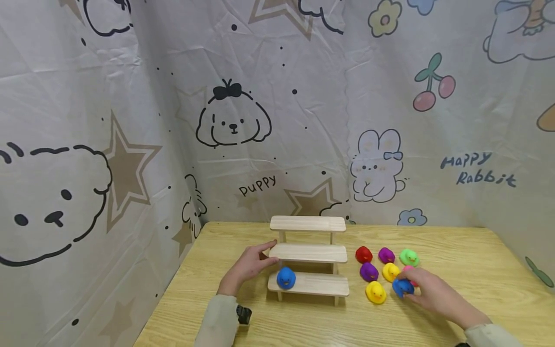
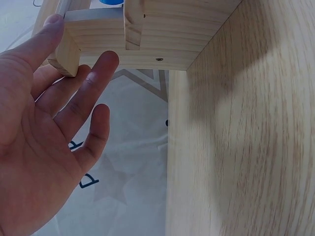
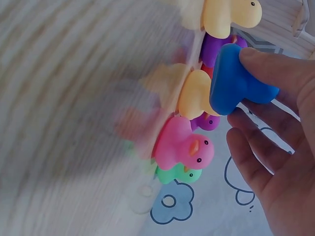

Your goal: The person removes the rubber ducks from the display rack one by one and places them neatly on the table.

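Note:
A three-step wooden display stand (image 1: 308,252) stands on the table. My left hand (image 1: 248,266) holds the left end of its middle step, with the thumb (image 2: 42,42) on one side and fingers on the other. One blue rubber duck (image 1: 286,278) sits at the left of the lowest step. My right hand (image 1: 440,295) pinches another blue rubber duck (image 3: 231,81) between thumb and fingers, lifted off the table as the right wrist view shows. Close beside it are a pink duck (image 3: 179,145) and a yellow duck (image 1: 390,272).
Right of the stand sit more ducks: red (image 1: 363,254), purple ones (image 1: 369,272), green (image 1: 409,257) and a nearer yellow one (image 1: 376,292). A printed white curtain (image 1: 303,144) hangs behind and beside the wooden table (image 1: 299,327).

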The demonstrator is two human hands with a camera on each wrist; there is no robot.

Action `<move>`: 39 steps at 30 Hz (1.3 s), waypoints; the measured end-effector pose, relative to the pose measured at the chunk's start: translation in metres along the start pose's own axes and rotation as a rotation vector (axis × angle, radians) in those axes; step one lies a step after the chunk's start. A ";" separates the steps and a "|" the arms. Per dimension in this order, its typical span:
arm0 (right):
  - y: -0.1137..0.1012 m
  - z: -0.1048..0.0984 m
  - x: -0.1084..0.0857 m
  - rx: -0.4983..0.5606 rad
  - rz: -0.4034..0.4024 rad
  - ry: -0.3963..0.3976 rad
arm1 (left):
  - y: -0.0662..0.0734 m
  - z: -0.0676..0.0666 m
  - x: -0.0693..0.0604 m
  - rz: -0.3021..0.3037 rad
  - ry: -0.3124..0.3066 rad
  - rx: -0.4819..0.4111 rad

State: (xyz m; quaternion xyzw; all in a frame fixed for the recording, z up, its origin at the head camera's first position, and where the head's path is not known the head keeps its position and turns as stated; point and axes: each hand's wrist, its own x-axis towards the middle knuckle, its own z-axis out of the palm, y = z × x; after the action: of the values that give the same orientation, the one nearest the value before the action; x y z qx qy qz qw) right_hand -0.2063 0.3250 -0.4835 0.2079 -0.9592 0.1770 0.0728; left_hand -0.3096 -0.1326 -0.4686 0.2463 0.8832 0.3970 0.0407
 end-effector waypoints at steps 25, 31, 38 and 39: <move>0.000 0.007 0.000 0.065 0.013 -0.091 | 0.001 -0.001 0.000 -0.013 -0.007 0.003; 0.000 0.007 0.001 0.073 0.030 -0.113 | 0.001 -0.001 0.000 0.000 -0.007 -0.001; 0.002 0.010 0.001 0.084 0.031 -0.125 | 0.001 -0.001 0.000 -0.004 -0.012 -0.005; 0.002 0.010 0.001 0.087 0.032 -0.127 | 0.000 -0.002 0.000 -0.004 -0.013 -0.005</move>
State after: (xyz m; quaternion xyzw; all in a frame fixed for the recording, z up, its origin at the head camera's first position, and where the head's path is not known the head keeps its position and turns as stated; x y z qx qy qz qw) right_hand -0.2091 0.3227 -0.4933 0.2063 -0.9565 0.2063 0.0000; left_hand -0.3096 -0.1336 -0.4673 0.2470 0.8824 0.3976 0.0481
